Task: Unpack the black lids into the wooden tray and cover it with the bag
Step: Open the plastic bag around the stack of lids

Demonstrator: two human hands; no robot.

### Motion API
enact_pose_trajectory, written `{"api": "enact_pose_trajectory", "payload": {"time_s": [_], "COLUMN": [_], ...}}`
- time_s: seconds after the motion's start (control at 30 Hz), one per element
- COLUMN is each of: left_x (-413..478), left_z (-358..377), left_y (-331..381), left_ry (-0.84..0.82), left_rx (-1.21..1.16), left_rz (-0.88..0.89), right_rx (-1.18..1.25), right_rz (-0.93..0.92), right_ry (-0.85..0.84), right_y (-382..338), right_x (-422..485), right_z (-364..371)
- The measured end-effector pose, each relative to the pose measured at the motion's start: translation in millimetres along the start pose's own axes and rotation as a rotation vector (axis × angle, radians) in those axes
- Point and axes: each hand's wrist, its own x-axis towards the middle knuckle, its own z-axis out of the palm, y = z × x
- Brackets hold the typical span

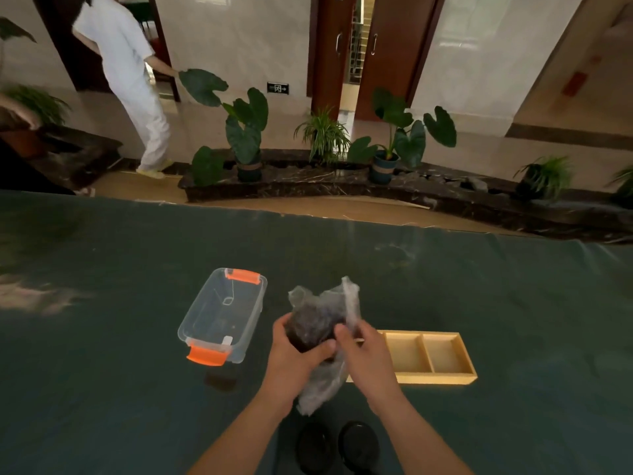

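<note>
While both hands are working the bag: step in hand looks like unpacking.
Left hand [295, 351]: cupping the lid-filled plastic bag [322, 334] from below.
Right hand [364, 354]: pinching the bag's film.
Wooden tray [442, 375]: lying just right, compartments showing bare.
Next: probably tipping lids rightward.
Room: open green table [513, 296]; clear bin [222, 313] sitting left.

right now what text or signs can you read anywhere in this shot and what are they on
Exit sign low on the far wall: a white pictogram with an arrow pointing right; any characters are too small to read.
Red patches on the right wall: too blurred to tell whether they carry text.
Bag, wooden tray, clear bin: no print visible.
</note>
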Motion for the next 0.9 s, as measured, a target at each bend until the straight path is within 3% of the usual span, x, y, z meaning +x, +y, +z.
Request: {"api": "enact_pose_trajectory", "payload": {"time_s": [0.23, 0.33, 0.5, 0.73, 0.83, 0.9], "left_x": [13.1, 14.6, 19.4, 40.4, 37.8, 32.9], "left_z": [-19.6, -19.5, -10.4, -35.1, -27.3, -15.8], "left_y": [7.0, 11.3, 8.3, 4.2, 2.6, 4.0], "left_ry": [-0.014, -0.03, 0.004, -0.145, -0.138, -0.012], "left_rx": [-0.366, -0.384, -0.375, -0.642, -0.437, -0.061], "left_rz": [-0.222, -0.281, -0.29, -0.357, -0.456, -0.413], "right_rx": [0.319, 0.428, 0.119, 0.136, 0.082, 0.098], "right_rz": [0.197, 0.276, 0.183, 0.204, 0.133, 0.067], "right_ry": [0.109, 0.152, -0.085, 0.111, 0.001, -0.077], "right_y": [13.0, 12.0, 6.8, 9.5, 0.7, -6.7], "right_x": [24.8, 32.3, 26.0, 47.0, 46.1, 42.5], "right_z": [-43.7, -48.8, -30.4, -70.8, -61.6, -52.1]}}
